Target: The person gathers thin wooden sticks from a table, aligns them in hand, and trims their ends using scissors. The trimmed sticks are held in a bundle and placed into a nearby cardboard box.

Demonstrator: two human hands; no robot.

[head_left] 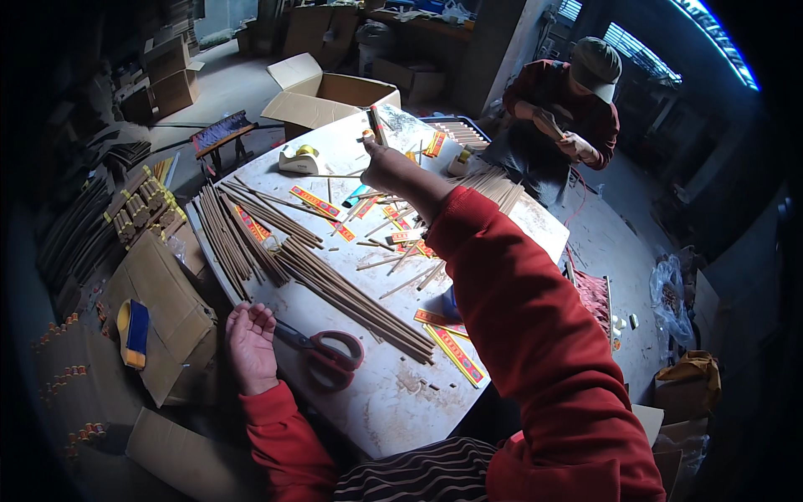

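Note:
My right hand (391, 170) reaches across to the far end of the white table (393, 410). Its fingers are closed next to a dark upright stick-like piece (376, 125) and a small orange-and-white bit; what they grip is too small to make out. At the table's left edge my left hand (253, 345) lies palm up, fingers loosely curled and apart, holding nothing. Beside it rest red-handled scissors (336, 358). Bundles of long brown incense-like sticks (351, 297) lie across the table, among red-and-yellow paper labels (456, 356) and short stick pieces.
A white tape dispenser (301, 160) stands at the table's far left, another (461, 161) farther right. Beyond is an open cardboard box (335, 88). A co-worker (560, 117) sits at the far right, hands on a bundle. A blue-and-yellow tape-like roll (134, 333) rests on cardboard at left.

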